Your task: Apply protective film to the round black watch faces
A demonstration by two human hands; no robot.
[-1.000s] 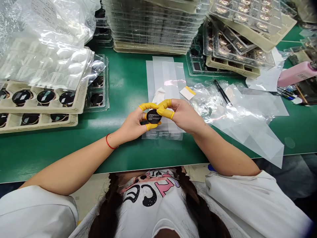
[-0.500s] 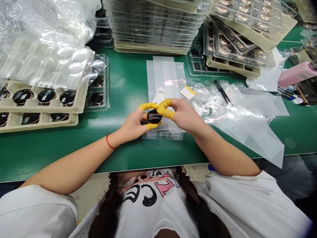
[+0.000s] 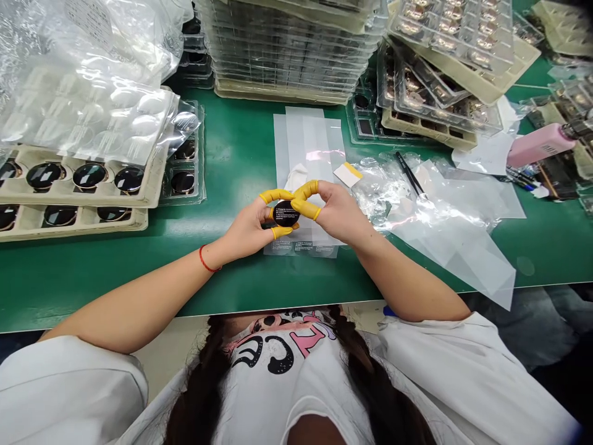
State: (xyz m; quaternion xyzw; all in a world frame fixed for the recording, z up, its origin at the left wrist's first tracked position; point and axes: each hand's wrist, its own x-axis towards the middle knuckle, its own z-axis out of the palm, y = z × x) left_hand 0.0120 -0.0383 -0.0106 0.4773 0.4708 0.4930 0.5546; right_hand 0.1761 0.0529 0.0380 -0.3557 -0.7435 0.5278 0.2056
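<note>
A round black smartwatch face with small white printed text sits between my two hands above the bench. My left hand, in yellow finger cots, is closed around its rim, fingers at the top and thumb below. From the right, my right hand, also in yellow finger cots, pinches the upper right edge; whether it grips the film or the watch itself I cannot tell. Beneath them lie overlapping clear film sheets, the front one bearing printed text circles. A crumpled white cloth rests just behind the watch.
Trays of black watch faces stand at the left under plastic wrapping. A tall stack of clear trays rises at the back. Right of me are black tweezers, loose film, a yellow-edged card and a pink bottle.
The view has shifted slightly. Both hands keep their hold on the watch face, whose printed side now looks turned a little more toward me.
</note>
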